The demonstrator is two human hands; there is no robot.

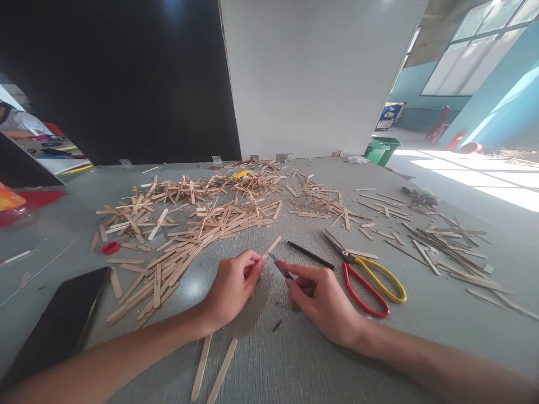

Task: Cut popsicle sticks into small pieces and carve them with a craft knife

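Observation:
Pinched in my left hand (236, 286) is a wooden craft stick (273, 244), its far end pointing up and to the right. My right hand (322, 297) grips a craft knife (280, 265), whose blade tip meets or nearly meets the stick; I cannot tell which. A black pen (310, 254) lies just beyond my right hand. To its right rest scissors (347, 257) with one red and one yellow handle, blades slightly parted. Two loose craft sticks (222, 370) lie near the front edge of view, below my left wrist. A small dark fragment (277, 325) sits between my hands.
A large pile of craft sticks (210, 224) spreads across the table behind my hands. Split strips (446, 252) lie at the right. A black phone (63, 320) is beside my left forearm, and a red ring (110, 247) beyond it. Upright panels (311, 84) border the back.

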